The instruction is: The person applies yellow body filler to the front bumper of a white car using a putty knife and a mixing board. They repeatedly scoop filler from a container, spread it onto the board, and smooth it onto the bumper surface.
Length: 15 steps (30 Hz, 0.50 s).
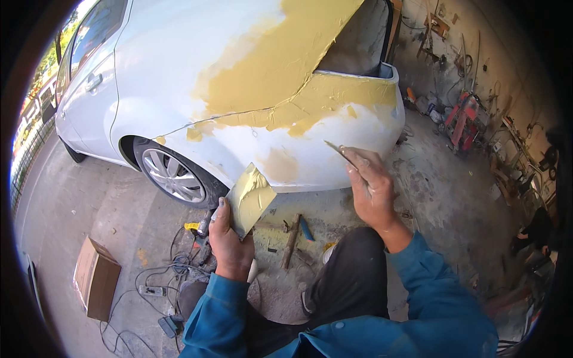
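Observation:
My left hand (233, 250) grips a flat plate (242, 206) with a heap of pale yellow body filler (255, 186) on it. In my right hand (373, 190) a thin spreader (335, 149) is pinched, seen almost edge-on, its tip just in front of the white car's rear bumper (322, 161). Whether that tip touches the bumper I cannot tell. Yellow filler (250, 86) covers much of the rear side panel and the bumper's upper part. A crack-like seam runs through it toward the wheel (173, 175). Above the bumper the lamp opening (355, 48) has no lamp in it.
A cardboard box (98, 280) stands on the floor at left. Tangled cables (179, 265) and a power tool (204, 225) lie beside the wheel. Between my knees and the car are a wooden-handled tool (291, 241) and a blue-handled one (306, 229). Red equipment (464, 122) stands along the right wall.

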{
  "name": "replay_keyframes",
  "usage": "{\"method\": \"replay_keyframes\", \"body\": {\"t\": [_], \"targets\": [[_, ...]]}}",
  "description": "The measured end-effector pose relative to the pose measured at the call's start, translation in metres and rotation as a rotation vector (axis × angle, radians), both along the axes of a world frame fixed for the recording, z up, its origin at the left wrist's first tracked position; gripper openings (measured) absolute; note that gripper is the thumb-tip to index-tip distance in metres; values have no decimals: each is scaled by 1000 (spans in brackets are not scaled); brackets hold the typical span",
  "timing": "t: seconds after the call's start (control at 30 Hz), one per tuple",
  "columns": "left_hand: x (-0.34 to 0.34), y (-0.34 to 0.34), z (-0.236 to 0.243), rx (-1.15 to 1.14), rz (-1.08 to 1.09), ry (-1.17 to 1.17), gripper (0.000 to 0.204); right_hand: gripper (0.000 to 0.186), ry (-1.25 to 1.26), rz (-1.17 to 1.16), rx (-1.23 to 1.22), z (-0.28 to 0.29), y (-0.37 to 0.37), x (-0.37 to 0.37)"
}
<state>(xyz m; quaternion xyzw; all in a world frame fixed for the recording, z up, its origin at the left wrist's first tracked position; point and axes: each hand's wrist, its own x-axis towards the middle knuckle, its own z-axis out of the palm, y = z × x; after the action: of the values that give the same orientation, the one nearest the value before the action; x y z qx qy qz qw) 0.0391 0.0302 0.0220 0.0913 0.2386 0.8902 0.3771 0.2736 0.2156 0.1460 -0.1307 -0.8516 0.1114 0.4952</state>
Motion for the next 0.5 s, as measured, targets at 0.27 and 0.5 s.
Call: {"method": "replay_keyframes", "body": {"t": [0.27,0.5], "targets": [[24,4,-2,-13,-73,-1,40,35,171,357,-738,-54,-85,-62],[16,-5,4,15,-9,-37,41,37,-124,172,-240,-86,-80,-55]]}}
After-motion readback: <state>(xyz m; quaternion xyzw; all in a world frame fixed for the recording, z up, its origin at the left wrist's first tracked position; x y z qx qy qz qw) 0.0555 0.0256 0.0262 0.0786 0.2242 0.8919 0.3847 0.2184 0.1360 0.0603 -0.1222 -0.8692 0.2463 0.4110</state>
